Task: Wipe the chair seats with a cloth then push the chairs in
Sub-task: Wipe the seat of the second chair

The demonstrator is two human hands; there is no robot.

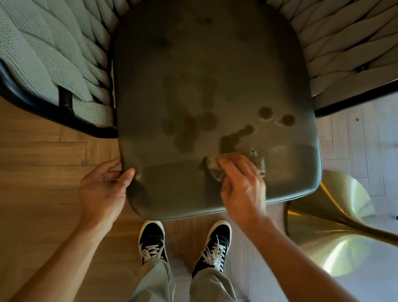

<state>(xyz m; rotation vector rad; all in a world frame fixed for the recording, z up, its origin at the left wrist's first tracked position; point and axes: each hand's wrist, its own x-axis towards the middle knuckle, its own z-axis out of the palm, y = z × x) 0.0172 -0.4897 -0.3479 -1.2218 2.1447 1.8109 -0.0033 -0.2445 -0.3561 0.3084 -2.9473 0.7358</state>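
Observation:
A chair with a dark green cushioned seat (208, 73) fills the middle of the head view. Dark wet blotches mark the seat's middle and front. My right hand (243, 188) holds a small crumpled grey cloth (214, 167) against the seat's front edge, and the hand is blurred. My left hand (104, 188) grips the seat's front left corner, thumb on top and fingers round the side. The chair's woven grey backrest and arms (54, 56) curve round the seat on a black frame (21, 95).
My two feet in dark sneakers (154, 243) stand on the wooden floor (17, 162) just before the seat. A shiny brass trumpet-shaped base (334, 229) rises at the lower right. Pale tiled floor (383, 152) lies to the right.

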